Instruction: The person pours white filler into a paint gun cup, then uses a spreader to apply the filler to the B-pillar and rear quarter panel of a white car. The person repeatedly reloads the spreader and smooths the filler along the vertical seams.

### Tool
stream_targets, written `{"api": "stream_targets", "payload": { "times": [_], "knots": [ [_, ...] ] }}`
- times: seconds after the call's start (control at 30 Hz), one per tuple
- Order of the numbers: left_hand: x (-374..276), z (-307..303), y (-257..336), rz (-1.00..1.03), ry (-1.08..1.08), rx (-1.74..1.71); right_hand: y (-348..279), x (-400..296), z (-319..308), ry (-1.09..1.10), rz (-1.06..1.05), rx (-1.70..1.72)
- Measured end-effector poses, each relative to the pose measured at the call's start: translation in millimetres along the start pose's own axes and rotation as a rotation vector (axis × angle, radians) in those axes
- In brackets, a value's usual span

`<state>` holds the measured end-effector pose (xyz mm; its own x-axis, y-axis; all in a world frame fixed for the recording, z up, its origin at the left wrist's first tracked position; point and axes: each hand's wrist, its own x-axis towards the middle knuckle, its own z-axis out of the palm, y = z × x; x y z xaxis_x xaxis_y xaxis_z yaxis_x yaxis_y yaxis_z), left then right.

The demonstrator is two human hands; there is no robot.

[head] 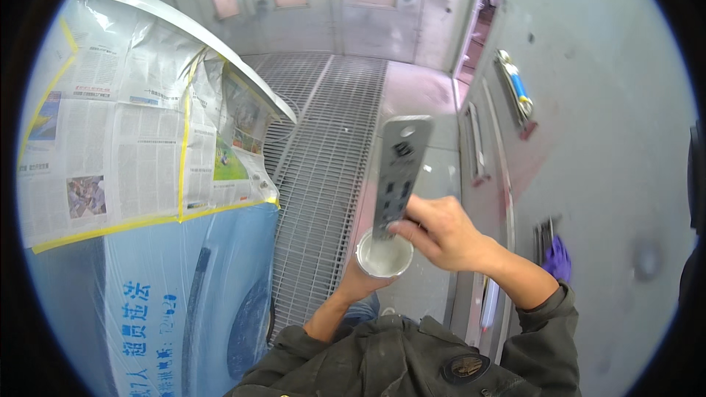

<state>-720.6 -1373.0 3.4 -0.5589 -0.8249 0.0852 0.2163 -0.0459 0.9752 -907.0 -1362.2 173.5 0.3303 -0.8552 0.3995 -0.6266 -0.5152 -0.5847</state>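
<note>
My left hand (361,281) is wrapped around a small cup (384,252) with pale liquid in it; the fingers are largely hidden beneath the cup. Above the cup, my right hand (444,231) grips a flat metal mixing stick (402,171) with a hole in its upper end and dark markings. The stick stands nearly upright, its lower end inside or just over the cup's mouth; which of the two is unclear.
On the left, a vehicle is masked with newspaper (149,138), yellow tape and plastic film (149,286). Metal floor grating (325,138) runs beside it. A grey wall (595,149) at right bears door hardware (515,91) and a purple glove (558,259). Panelled doors (298,27) stand ahead.
</note>
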Motion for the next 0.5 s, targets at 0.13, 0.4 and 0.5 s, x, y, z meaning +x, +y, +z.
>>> {"api": "stream_targets", "payload": {
  "times": [0.13,0.4,0.5],
  "knots": [
    [115,-34,-23,-0.025,0.06,0.033,104,85,-17,-0.058,0.012,-0.051],
    [360,-118,-30,0.145,0.106,0.027,274,295,-51,0.012,-0.064,0.079],
    [431,-157,-17,0.112,0.174,0.056,321,371,-54,-0.036,-0.073,0.085]
  ]
}}
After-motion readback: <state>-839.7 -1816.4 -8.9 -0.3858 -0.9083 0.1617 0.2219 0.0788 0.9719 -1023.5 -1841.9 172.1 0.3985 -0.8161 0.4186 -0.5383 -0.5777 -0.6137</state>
